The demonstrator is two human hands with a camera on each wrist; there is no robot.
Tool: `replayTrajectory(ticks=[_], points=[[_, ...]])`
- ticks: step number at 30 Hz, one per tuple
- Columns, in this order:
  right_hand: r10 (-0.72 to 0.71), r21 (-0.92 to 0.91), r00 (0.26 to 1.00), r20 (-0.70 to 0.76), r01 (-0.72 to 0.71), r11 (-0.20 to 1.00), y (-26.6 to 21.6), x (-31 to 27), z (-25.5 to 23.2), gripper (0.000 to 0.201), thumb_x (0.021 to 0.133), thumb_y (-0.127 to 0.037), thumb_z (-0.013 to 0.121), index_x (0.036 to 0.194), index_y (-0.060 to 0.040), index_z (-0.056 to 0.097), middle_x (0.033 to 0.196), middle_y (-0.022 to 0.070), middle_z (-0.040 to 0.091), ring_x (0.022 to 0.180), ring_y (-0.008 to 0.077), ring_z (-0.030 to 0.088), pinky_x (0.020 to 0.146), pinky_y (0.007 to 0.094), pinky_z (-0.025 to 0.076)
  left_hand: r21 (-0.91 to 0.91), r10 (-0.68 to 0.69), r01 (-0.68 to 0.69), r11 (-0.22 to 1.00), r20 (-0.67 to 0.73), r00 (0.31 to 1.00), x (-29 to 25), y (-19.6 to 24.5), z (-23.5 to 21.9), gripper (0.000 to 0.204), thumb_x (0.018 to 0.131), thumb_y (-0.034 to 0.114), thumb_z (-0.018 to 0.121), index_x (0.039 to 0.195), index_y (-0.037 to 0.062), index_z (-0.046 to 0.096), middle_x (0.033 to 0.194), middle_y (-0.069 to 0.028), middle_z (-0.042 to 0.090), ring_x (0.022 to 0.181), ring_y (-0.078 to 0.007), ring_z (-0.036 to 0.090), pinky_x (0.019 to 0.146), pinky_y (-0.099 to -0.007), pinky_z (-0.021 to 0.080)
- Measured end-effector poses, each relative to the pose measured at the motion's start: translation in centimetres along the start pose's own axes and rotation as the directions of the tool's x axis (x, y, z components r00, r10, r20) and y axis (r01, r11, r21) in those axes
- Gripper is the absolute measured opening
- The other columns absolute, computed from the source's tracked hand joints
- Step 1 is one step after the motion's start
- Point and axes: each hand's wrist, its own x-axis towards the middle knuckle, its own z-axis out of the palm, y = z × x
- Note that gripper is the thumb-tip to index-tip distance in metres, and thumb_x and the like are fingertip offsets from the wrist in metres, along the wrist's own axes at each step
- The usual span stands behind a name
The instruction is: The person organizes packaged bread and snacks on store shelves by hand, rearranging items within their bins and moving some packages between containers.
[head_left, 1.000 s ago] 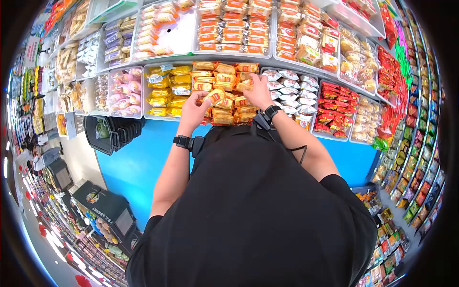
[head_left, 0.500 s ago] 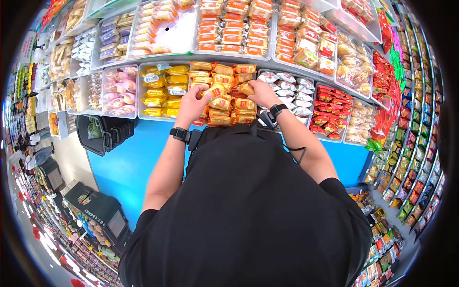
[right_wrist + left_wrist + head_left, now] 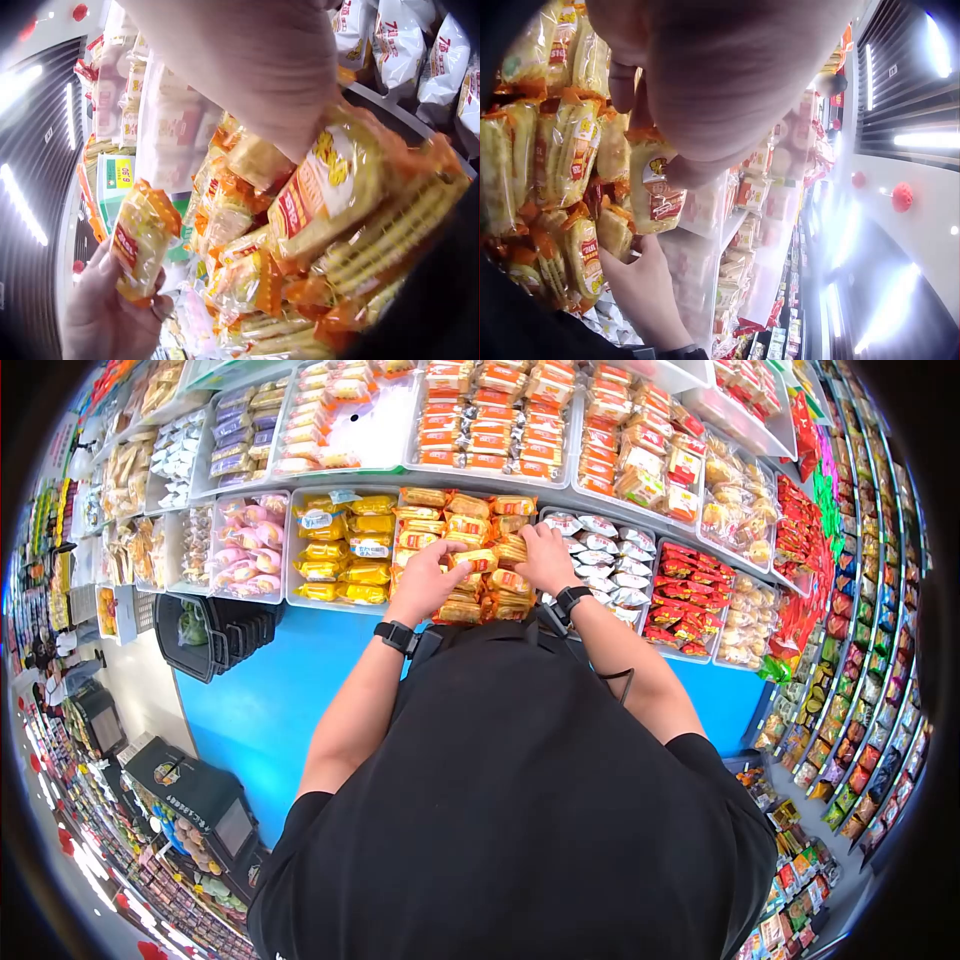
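My left hand (image 3: 425, 580) pinches a clear-and-orange wrapped snack pack (image 3: 139, 244) between thumb and fingers, raised over a pile of like packs. In the left wrist view, the held pack (image 3: 658, 184) shows its printed front below my fingers. At the right side of the pile, my right hand (image 3: 547, 557) grips another snack pack (image 3: 615, 231), thumb and fingers about its end. Most of those fingers are hidden in the right wrist view. Stacked packs (image 3: 470, 608) in orange-ended wrappers lie under and between both hands.
Yellow packs (image 3: 365, 572) fill the left part of the same bin. White packets (image 3: 600, 570) and red packets (image 3: 685, 600) lie in bins to the right. A raised row of bins with orange-and-white packs (image 3: 490, 425) stands behind. Black baskets (image 3: 220, 635) are stacked at the left.
The left hand has carried its snack pack a little to the right, closer to the right hand. The right hand stays at the right side of the pile.
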Motion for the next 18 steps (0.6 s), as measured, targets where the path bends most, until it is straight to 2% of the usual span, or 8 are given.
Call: replayTrajectory(ticks=[1, 3, 4, 8, 14, 16, 17, 18], points=[[-0.001, -0.001, 1.0, 0.001, 0.001, 1.0, -0.1, 0.0, 0.1, 0.061, 0.079, -0.019, 0.088, 0.135, -0.0089, 0.067, 0.131, 0.0175, 0.062, 0.124, 0.0419, 0.058, 0.104, 0.0529, 0.054, 0.01, 0.02, -0.02, 1.0, 0.01, 1.0, 0.1, 0.1, 0.0, 0.04, 0.096, 0.025, 0.084, 0.129, 0.0045, 0.074, 0.113, -0.0124, 0.078, 0.101, -0.0245, 0.07, 0.093, -0.0383, 0.057], [-0.09, -0.038, 0.984, -0.154, 0.086, 0.996, -0.2, 0.0, 0.4, 0.059, 0.078, -0.011, 0.085, 0.134, -0.0132, 0.067, 0.13, 0.0145, 0.06, 0.121, 0.0399, 0.057, 0.102, 0.0518, 0.054, 0.009, 0.012, -0.012, 1.0, 0.012, 1.0, 0.1, 0.5, -0.1, 0.039, 0.096, 0.024, 0.084, 0.129, 0.0046, 0.074, 0.114, -0.0128, 0.078, 0.101, -0.0254, 0.07, 0.094, -0.0385, 0.057], [-0.09, -0.056, 0.982, -0.165, 0.081, 0.995, -0.2, 0.3, 0.8, 0.063, 0.078, -0.008, 0.084, 0.137, -0.0134, 0.065, 0.131, 0.0153, 0.058, 0.121, 0.0405, 0.056, 0.103, 0.0509, 0.055, 0.01, 0.005, -0.005, 1.0, 0.016, 1.0, 0.1, 0.5, -0.1, 0.039, 0.096, 0.023, 0.084, 0.129, 0.0046, 0.074, 0.115, -0.0132, 0.078, 0.102, -0.0262, 0.071, 0.095, -0.0388, 0.057], [-0.089, 0.034, 0.979, -0.183, 0.097, 0.995, 0.0, 0.3, 1.8, 0.063, 0.08, -0.01, 0.085, 0.139, -0.0119, 0.064, 0.134, 0.0164, 0.057, 0.124, 0.0409, 0.056, 0.106, 0.0505, 0.054, 0.05, -0.001, 0.0, 0.999, 0.023, 1.0, 0.2, 0.4, -0.3, 0.039, 0.095, 0.022, 0.084, 0.128, 0.0046, 0.074, 0.114, -0.0128, 0.078, 0.102, -0.0257, 0.071, 0.094, -0.0385, 0.057], [-0.074, 0.198, 0.992, -0.104, 0.093, 0.976, 1.0, -0.5, 2.7, 0.066, 0.085, -0.02, 0.088, 0.144, -0.0081, 0.062, 0.142, 0.0192, 0.057, 0.135, 0.0419, 0.055, 0.113, 0.0488, 0.052, 0.052, -0.001, -0.001, 0.999, 0.037, 0.999, 0.9, -0.5, 0.2, 0.037, 0.096, 0.021, 0.084, 0.127, 0.0039, 0.074, 0.112, -0.0122, 0.078, 0.102, -0.0256, 0.072, 0.094, -0.0389, 0.057], [-0.044, 0.285, 0.991, -0.126, 0.078, 0.955, 1.3, -0.8, 3.0, 0.067, 0.086, -0.02, 0.087, 0.146, -0.0068, 0.061, 0.147, 0.0209, 0.056, 0.137, 0.043, 0.055, 0.116, 0.0486, 0.05, -0.043, 0.064, -0.061, 0.997, 0.073, 0.995, 1.6, -0.9, 1.1, 0.035, 0.094, 0.019, 0.084, 0.124, 0.0039, 0.075, 0.114, -0.0144, 0.078, 0.105, -0.0296, 0.073, 0.095, -0.0408, 0.058], [-0.016, 0.371, 0.989, -0.145, 0.069, 0.926, 1.5, -0.9, 3.2, 0.068, 0.087, -0.019, 0.086, 0.148, -0.0054, 0.059, 0.152, 0.0225, 0.055, 0.139, 0.0441, 0.055, 0.118, 0.0483, 0.048, -0.044, 0.066, -0.063, 0.997, 0.076, 0.995, 2.0, -1.4, 1.7, 0.035, 0.094, 0.019, 0.084, 0.124, 0.0039, 0.075, 0.114, -0.0144, 0.078, 0.105, -0.0296, 0.073, 0.095, -0.0408, 0.058], [-0.011, 0.37, 0.989, -0.147, 0.066, 0.927, 1.8, -1.0, 3.5, 0.068, 0.087, -0.019, 0.086, 0.148, -0.0054, 0.059, 0.152, 0.0225, 0.055, 0.139, 0.0441, 0.055, 0.118, 0.0483, 0.048, 0.007, 0.158, -0.16, 0.987, 0.1, 0.982, 2.6, -2.0, 2.3, 0.035, 0.095, 0.017, 0.084, 0.126, 0.0046, 0.075, 0.117, -0.0128, 0.077, 0.106, -0.0265, 0.073, 0.092, -0.0384, 0.06]])
